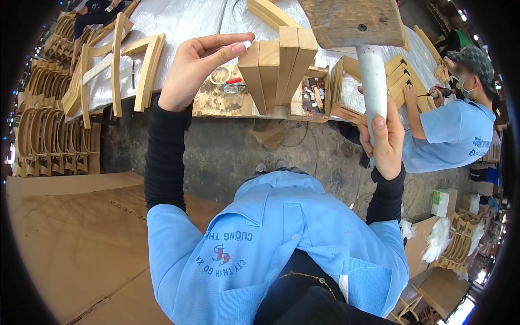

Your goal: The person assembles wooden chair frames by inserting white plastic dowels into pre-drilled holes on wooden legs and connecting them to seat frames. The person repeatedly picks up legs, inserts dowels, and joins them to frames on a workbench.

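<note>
My left hand [197,65] pinches a small white piece [247,44] between thumb and fingertips, just left of the tops of several upright wooden pieces [265,70]. These pale pieces stand close together at the bench's near edge. In my right hand [385,141] is a mallet, gripped by its whitish handle [372,81]. The worn wooden mallet head [355,24] is raised to the right of the upright pieces and hides part of the bench behind it.
A red-handled clamp [233,82] lies on the bench beside a roll of tape [220,75]. Right of the upright pieces, a wooden box [314,92] holds small parts. Curved wooden frames [116,65] rest at left. A co-worker [449,124] uses a power driver at right; cardboard [76,238] lies lower left.
</note>
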Demonstrator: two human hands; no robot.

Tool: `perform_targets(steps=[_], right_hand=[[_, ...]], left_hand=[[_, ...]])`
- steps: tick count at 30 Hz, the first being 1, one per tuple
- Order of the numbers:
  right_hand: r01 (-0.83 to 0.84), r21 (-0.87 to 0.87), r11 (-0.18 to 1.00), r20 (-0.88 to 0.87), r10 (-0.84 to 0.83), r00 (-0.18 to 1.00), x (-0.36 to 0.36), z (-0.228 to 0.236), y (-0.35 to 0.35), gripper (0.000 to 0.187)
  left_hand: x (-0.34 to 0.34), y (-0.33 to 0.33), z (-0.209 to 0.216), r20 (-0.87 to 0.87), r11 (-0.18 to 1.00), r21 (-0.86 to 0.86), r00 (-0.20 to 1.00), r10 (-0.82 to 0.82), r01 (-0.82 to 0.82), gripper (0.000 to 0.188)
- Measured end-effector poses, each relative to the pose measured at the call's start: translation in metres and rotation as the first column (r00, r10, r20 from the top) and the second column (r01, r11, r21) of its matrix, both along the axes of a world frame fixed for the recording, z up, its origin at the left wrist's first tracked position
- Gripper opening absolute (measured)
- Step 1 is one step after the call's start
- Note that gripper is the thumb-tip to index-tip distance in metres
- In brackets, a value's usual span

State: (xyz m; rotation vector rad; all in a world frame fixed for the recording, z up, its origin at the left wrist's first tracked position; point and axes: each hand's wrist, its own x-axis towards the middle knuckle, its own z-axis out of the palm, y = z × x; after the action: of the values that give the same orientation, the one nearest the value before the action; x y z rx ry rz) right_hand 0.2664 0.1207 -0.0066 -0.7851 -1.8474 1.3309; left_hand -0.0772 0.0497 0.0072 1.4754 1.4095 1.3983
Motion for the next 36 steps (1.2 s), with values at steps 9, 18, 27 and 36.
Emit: perform_targets(steps=[9,18,27,36], right_hand=[[-0.065,0.017,0.998,0.166,0.061,0.984,0.009,0.020,0.010,0.045],[-0.213,0.302,0.929,0.537,0.019,0.843,0.000,0.086,0.033,0.037],[-0.241,0.325,0.915,0.662,-0.038,0.749,-0.003,0.129,0.035,0.041],[-0.302,0.414,0.859,0.662,-0.056,0.748,-0.012,0.133,0.034,0.041]], left_hand=[[-0.003,0.003,-0.001,-0.024,1.000,0.023,1.000,-0.018,0.019,0.032],[-0.010,0.005,0.010,-0.199,0.998,0.023,0.979,-0.054,0.060,0.034],[-0.010,0.005,0.011,-0.200,0.993,0.032,0.974,-0.102,0.110,0.037],[-0.009,0.004,-0.006,-0.045,0.992,0.063,0.993,-0.107,0.110,0.041]])
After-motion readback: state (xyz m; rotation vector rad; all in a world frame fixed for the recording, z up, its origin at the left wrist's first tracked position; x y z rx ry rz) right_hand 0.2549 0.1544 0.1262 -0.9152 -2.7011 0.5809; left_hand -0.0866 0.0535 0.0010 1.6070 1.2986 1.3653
